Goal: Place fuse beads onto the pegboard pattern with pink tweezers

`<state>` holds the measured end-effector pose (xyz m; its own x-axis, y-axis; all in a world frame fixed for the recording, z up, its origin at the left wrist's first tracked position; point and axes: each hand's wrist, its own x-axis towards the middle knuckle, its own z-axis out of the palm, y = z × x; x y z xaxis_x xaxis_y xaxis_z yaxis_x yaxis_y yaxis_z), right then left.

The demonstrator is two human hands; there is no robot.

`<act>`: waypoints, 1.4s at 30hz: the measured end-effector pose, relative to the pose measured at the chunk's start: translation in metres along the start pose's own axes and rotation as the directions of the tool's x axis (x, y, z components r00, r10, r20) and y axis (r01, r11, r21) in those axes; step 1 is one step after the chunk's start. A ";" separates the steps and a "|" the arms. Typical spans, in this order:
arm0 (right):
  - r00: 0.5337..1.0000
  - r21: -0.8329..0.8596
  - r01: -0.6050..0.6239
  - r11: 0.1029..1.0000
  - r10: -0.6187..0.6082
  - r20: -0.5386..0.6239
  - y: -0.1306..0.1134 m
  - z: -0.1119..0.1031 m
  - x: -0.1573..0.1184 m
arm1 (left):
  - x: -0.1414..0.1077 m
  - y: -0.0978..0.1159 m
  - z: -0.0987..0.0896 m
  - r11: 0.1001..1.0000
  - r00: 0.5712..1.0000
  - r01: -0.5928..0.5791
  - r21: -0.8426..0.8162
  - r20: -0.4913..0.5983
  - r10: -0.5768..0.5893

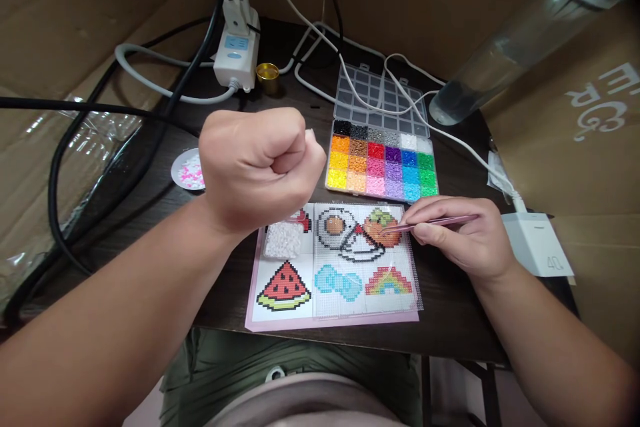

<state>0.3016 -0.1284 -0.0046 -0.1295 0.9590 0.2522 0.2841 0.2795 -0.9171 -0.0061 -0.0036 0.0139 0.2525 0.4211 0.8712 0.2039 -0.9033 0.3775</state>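
My left hand [257,167] is raised above the table in a tight fist, with nothing showing between its fingers. My right hand [473,237] pinches pink tweezers [445,221], whose tips point left over the clear pegboard [418,280]. The board lies on the right part of a pattern sheet [263,317] with pixel pictures, including a watermelon slice and a rainbow. A dark bead outline with white and a little red [361,252] sits on the board, below the fried-egg and orange fruit pictures. A small clear box of white beads [283,241] rests on the sheet, just below the fist.
Behind the sheet stands an open bead case [380,159] sorted by colour. A round dish of pink and white beads [187,170] is partly hidden by my left hand. A power strip [237,47], gold cup [269,77], loose cables, white charger [537,243] and clear tube [505,53] surround the area.
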 end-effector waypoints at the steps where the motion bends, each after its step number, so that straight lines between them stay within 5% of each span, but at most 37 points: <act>1: 0.999 0.015 0.024 1.000 -0.025 0.033 -0.002 0.000 0.001 | 0.000 0.000 0.000 1.000 1.000 -0.015 -0.005 0.001 0.015; 11: 0.964 0.062 0.155 0.986 -0.164 0.209 -0.002 0.014 -0.002 | 0.001 0.000 -0.001 0.999 0.999 -0.046 0.013 0.018 0.045; 22: 0.993 0.071 0.093 0.993 -0.098 0.070 -0.004 0.017 -0.008 | -0.006 -0.010 0.010 0.993 0.991 -0.112 0.039 -0.073 0.115; 27: 0.995 0.047 -0.058 0.997 0.062 -0.075 -0.007 0.015 -0.016 | -0.003 -0.002 0.010 0.992 0.991 -0.125 -0.007 -0.044 0.124; 30: 0.979 0.173 -0.150 0.973 0.171 -0.113 -0.008 0.016 -0.017 | 0.000 -0.005 0.011 0.988 0.988 -0.150 -0.019 -0.026 0.150; 36: 0.956 0.404 -0.205 0.892 0.271 -0.113 -0.014 0.019 -0.008 | -0.001 -0.008 0.020 0.988 0.980 -0.148 -0.045 -0.140 0.140; 42: 0.902 0.472 -0.324 0.820 0.418 -0.107 -0.022 0.017 0.004 | -0.003 -0.006 0.020 0.989 0.986 -0.136 -0.053 -0.108 0.130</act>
<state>0.2786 -0.1321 0.0114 0.1033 0.9870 -0.1229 -0.1733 -0.1038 -0.9794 0.0109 0.0022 0.0029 0.1728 0.2888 0.9417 0.1173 -0.9553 0.2715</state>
